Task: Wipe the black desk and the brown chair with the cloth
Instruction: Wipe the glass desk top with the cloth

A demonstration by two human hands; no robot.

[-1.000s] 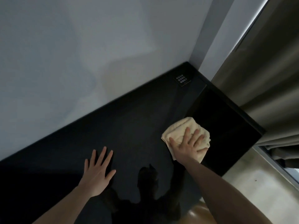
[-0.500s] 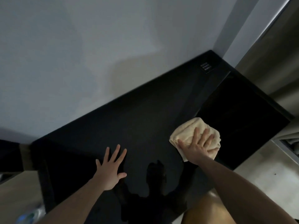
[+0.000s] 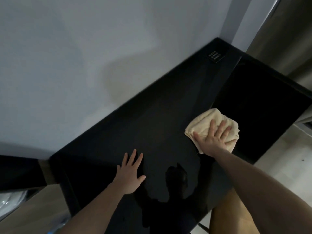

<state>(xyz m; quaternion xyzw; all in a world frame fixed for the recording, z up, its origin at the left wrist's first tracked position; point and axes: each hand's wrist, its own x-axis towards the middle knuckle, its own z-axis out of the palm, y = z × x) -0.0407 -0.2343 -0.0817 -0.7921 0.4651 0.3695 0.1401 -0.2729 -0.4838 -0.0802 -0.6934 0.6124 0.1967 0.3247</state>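
Observation:
The black desk (image 3: 152,125) runs along the white wall, glossy, with my reflection in it. A folded cream cloth (image 3: 202,122) lies on its right part. My right hand (image 3: 213,138) presses flat on the cloth, fingers spread over it. My left hand (image 3: 130,173) rests flat on the desk top near the front, fingers apart, holding nothing. A rounded brown surface (image 3: 224,215) shows at the bottom right under my right arm; I cannot tell whether it is the chair.
A small black card with white print (image 3: 214,56) lies at the desk's far right corner. A darker gloss panel (image 3: 256,105) forms the desk's right end. Grey curtains (image 3: 287,36) hang at the right. A brown wooden surface (image 3: 33,210) adjoins the desk's left end.
The view has shifted left, so the desk's left end and the wooden surface show. My right hand has stayed pressed on the cloth. My left hand remains flat on the desk.

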